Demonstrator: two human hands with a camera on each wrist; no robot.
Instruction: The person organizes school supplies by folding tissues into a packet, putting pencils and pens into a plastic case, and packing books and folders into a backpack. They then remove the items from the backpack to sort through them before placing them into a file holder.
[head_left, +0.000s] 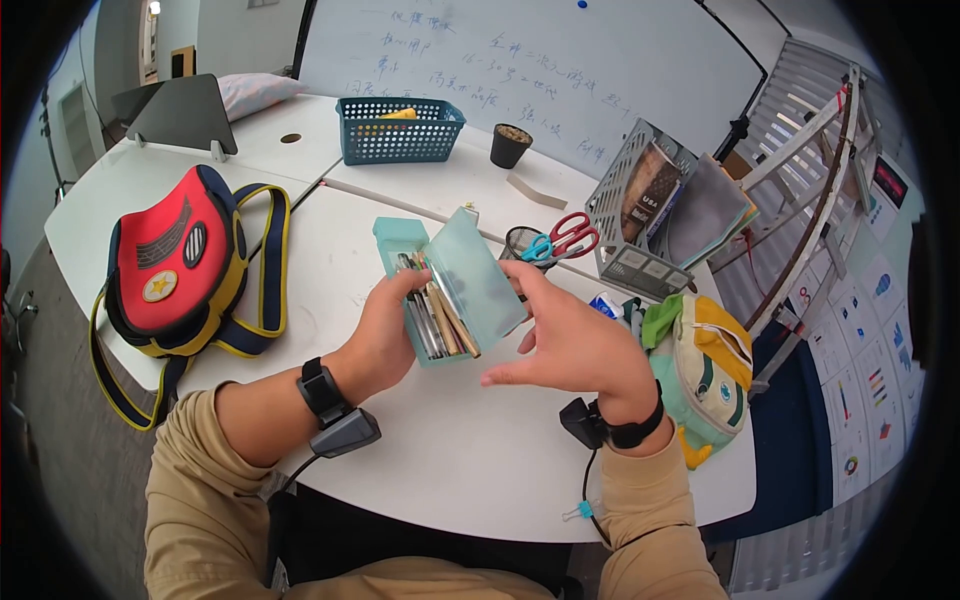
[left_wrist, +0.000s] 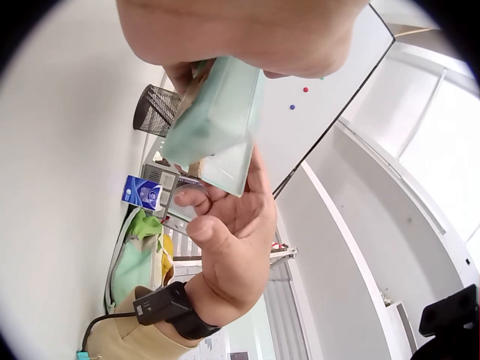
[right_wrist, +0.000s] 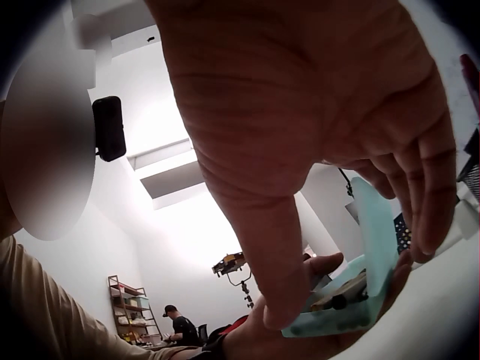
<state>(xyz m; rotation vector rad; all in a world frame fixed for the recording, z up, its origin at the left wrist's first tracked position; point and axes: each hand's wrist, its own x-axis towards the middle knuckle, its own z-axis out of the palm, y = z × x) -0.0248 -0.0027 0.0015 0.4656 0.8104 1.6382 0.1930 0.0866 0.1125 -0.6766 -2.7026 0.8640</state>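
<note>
A translucent teal pencil case (head_left: 422, 345) with its lid (head_left: 472, 280) raised holds several pens and pencils (head_left: 440, 320), above the white table. My left hand (head_left: 375, 335) grips the case from its left side, thumb over the pens at the rim. On the other side, my right hand (head_left: 575, 335) has its fingers at the outer face of the lid, thumb spread away and palm facing the case. In the left wrist view the case (left_wrist: 214, 120) hangs under my left hand (left_wrist: 240, 34), the right hand (left_wrist: 236, 240) beyond it. The right wrist view shows the case (right_wrist: 337, 319) past my right hand (right_wrist: 300, 112).
A red and navy bag (head_left: 165, 265) lies at left. Behind stand a teal basket (head_left: 400, 145), a plant pot (head_left: 510, 146) and a mesh cup with scissors (head_left: 540, 248). At right are a grey file rack (head_left: 640, 270) and a green and yellow bag (head_left: 705, 370).
</note>
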